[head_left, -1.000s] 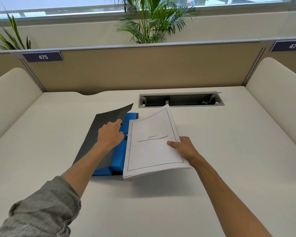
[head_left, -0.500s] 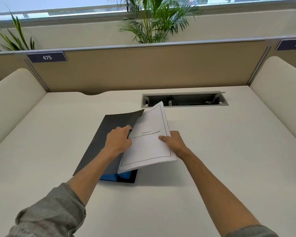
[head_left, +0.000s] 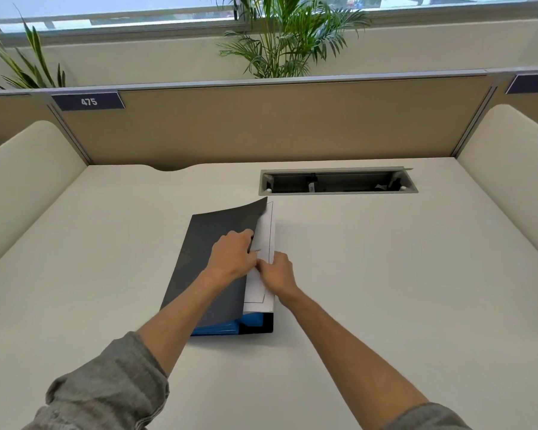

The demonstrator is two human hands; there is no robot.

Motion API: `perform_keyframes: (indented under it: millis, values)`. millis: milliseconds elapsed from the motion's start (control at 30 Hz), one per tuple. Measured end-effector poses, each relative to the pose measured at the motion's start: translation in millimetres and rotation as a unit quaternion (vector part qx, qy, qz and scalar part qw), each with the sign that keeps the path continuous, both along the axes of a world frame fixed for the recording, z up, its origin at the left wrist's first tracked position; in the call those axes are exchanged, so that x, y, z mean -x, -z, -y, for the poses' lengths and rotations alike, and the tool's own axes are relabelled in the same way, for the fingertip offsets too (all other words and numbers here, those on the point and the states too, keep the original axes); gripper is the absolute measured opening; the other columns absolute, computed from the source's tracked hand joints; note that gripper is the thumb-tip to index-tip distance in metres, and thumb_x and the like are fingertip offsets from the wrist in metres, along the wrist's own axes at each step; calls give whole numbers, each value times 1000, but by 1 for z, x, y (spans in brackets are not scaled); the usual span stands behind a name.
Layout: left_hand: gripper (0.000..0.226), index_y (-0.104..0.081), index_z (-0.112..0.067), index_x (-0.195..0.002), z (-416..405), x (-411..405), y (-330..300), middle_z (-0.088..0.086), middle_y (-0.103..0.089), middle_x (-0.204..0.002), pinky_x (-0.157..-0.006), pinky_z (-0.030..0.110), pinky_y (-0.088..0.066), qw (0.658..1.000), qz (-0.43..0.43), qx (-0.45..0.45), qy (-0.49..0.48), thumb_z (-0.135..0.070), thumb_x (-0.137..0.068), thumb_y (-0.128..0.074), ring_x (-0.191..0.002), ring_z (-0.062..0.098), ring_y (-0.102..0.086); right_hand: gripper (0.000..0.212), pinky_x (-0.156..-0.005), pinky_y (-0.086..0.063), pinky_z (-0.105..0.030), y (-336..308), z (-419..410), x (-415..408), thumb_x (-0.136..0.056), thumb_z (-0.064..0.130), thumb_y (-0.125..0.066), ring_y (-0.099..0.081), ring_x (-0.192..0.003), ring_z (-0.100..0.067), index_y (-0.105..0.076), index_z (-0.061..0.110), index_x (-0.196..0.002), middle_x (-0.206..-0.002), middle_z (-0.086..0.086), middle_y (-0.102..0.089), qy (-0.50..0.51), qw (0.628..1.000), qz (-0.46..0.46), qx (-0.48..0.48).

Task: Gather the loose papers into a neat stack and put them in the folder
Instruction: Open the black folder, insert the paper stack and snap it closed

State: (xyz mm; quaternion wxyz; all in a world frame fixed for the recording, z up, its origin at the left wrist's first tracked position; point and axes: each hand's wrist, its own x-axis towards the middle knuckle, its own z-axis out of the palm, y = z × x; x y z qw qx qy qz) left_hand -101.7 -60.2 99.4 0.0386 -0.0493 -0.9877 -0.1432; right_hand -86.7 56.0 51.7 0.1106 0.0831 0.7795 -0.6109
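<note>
White desk (head_left: 385, 274), open cable tray (head_left: 337, 181), tan partition (head_left: 261, 125), palm plant (head_left: 286, 35), sign 475 (head_left: 88, 101)

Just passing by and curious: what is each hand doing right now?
Left hand: holds the folder's dark cover.
Right hand: holds the paper stack.

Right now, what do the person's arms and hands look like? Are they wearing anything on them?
Both forearms are bare. Each arm has a grey sleeve pushed up: the left sleeve is crumpled near the elbow, and only a bit of the right sleeve shows at the picture's bottom edge. The left hand and right hand have no gloves, and I see no rings or watch.
</note>
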Motion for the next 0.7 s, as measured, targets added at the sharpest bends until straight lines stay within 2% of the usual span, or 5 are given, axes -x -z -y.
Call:
perform_keyframes:
  millis: [67, 200, 367, 533, 700]
  values:
    - [33, -59, -10, -116, -2, 0, 0, 10, -66, -88, -63, 32, -48, 1000, 1, 3, 2, -22, -85, -57, -75, 27, -63, 19, -57, -40, -27, 2, 4, 0, -91, 13, -55, -51, -64, -17, -56, 3, -74, -70, -6, -57, -9, 1000, -8, -9]
    - [31, -59, -9, -116, -3, -2, 1, 10, -67, -86, -62, 32, -49, 1000, 0, 0, 5, -20, -88, -54, -73, 26, -63, 23, -57, -40, -29, 6, 9, 2, -93, 11, -52, -48, -63, -14, -49, 6, -70, -69, -4, -53, -28, 998, -10, -47]
    - [31, -61, -8, -115, -9, -5, 2, 9, -67, -84, -60, 29, -46, 1000, -10, -9, 21, -19, -88, -54, -67, 21, -58, 24, -81, -51, -44, 15, 20, 5, -98, 5, -42, -52, -81, -20, -50, 12, -77, -79, -3, -55, -104, 991, -15, -83]
    - [35, -57, -9, -122, -13, -7, 6, 9, -68, -89, -65, 29, -51, 999, -4, -16, 28, -19, -89, -54, -74, 21, -64, 36, -86, -48, -46, 24, 25, 5, -100, 6, -41, -48, -85, -22, -41, 25, -70, -73, 6, -47, -97, 993, -9, -70]
    - [33, -57, -10, -119, -17, -6, 11, 9, -67, -92, -62, 26, -46, 999, 15, -21, 26, -20, -88, -57, -71, 17, -57, 24, -88, -48, -40, 30, 19, 1, -101, 7, -39, -50, -86, -16, -49, 22, -83, -85, 2, -55, -134, 986, -17, -93]
